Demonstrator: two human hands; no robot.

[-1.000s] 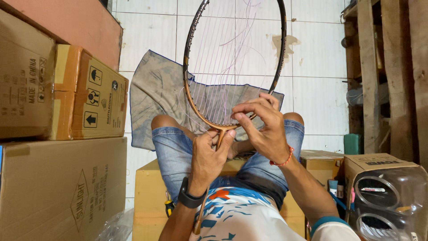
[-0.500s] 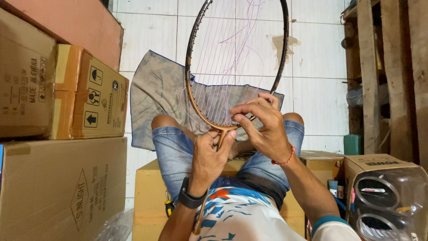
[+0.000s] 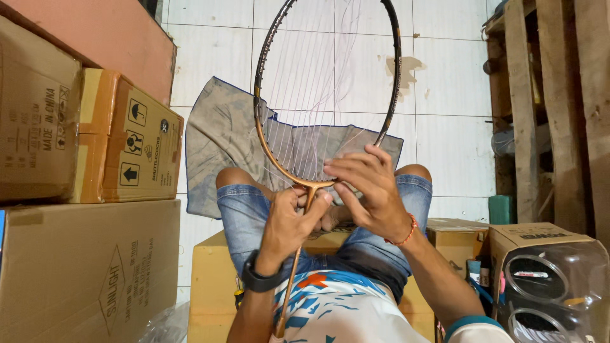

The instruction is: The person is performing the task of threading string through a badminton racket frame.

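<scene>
A badminton racket (image 3: 264, 101) with a black and gold frame stands upright over my lap, its head partly strung with thin white strings (image 3: 318, 95). My left hand (image 3: 289, 219) grips the racket at the throat, where the gold shaft (image 3: 291, 279) meets the head. My right hand (image 3: 368, 190) is at the lower edge of the head, fingers pinching the strings there. A red cord bracelet is on the right wrist and a black watch on the left. My knees in blue denim shorts (image 3: 244, 213) lie under the racket.
Stacked cardboard boxes (image 3: 89, 190) fill the left side. A grey cloth (image 3: 216, 136) lies on the white tiled floor beyond my knees. Wooden pallets (image 3: 559, 108) stand at the right, with a box (image 3: 540, 236) and clear plastic tubes (image 3: 553, 292) below. A yellow box (image 3: 210, 286) is under my legs.
The racket head has shifted slightly right and the right fingers have moved a little along the strings. The left hand's grip is unchanged.
</scene>
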